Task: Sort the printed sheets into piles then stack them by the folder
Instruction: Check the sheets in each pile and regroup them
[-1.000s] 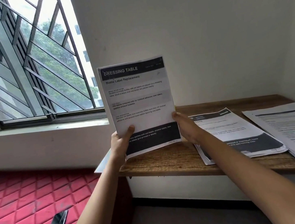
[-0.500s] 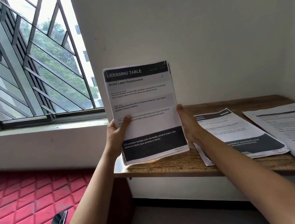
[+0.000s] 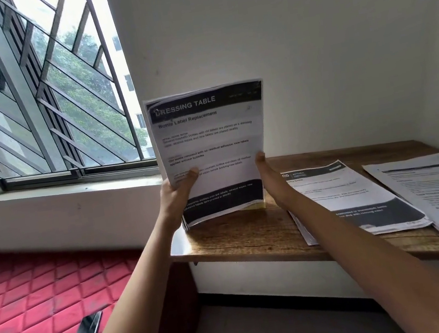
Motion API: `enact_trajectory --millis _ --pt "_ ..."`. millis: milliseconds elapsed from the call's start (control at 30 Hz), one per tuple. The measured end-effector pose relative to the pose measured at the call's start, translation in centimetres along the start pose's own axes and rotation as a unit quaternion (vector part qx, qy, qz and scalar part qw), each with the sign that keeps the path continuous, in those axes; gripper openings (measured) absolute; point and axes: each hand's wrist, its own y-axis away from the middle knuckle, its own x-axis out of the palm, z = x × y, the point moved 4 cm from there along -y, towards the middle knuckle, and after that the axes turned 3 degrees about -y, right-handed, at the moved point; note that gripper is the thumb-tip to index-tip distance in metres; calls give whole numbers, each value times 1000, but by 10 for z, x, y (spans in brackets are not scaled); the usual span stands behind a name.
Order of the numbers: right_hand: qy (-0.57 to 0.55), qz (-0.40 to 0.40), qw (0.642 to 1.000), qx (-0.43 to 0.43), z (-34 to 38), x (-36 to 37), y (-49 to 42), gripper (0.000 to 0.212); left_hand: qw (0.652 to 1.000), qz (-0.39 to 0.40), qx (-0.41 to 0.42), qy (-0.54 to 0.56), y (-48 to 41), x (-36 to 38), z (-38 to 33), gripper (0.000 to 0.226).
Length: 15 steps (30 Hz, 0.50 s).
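Stack (image 3: 209,145) has dropped: its bottom edge now stands on the desk (image 3: 250,235), left end, judged squaring before piling. Left hand (image 3: 177,197) grips it, thumb in front; right hand (image 3: 271,179) at its edge, grip indeterminate

The person holds a sheaf of printed sheets (image 3: 209,145) upright over the left end of the wooden bench (image 3: 245,236), left hand (image 3: 177,197) pinching its left edge, right hand (image 3: 271,181) gripping its right. Two paper piles (image 3: 352,198) lie flat toward the right end.
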Motion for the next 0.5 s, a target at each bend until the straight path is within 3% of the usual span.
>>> enact_trajectory --millis 100,233,333,500 --pt "9 20 1000 -16 6 4 5 64 1000 -8 -12 -9 1 -1 4 22" --pt "24 41 999 -25 7 6 7 67 998 -11 -55 -21 5 -5 16 41" --pt "79 43 996 -23 5 4 8 36 995 -21 -95 -19 10 -9 28 45" --pt "142 20 990 -18 6 -3 0 34 991 -19 -133 -26 0 -10 25 39"
